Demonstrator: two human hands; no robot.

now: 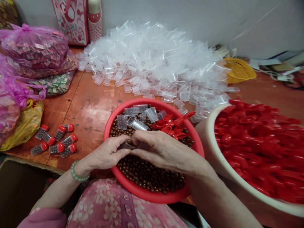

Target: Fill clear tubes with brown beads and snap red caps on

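Head view: left hand and right hand got fingers pinched on a cup inside the bowl's rim, probably to catch spills.

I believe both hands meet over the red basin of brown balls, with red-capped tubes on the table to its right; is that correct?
Not quite: in the head view, the red-capped tubes lie left of the red basin; the left hand and right hand do meet over its brown balls.
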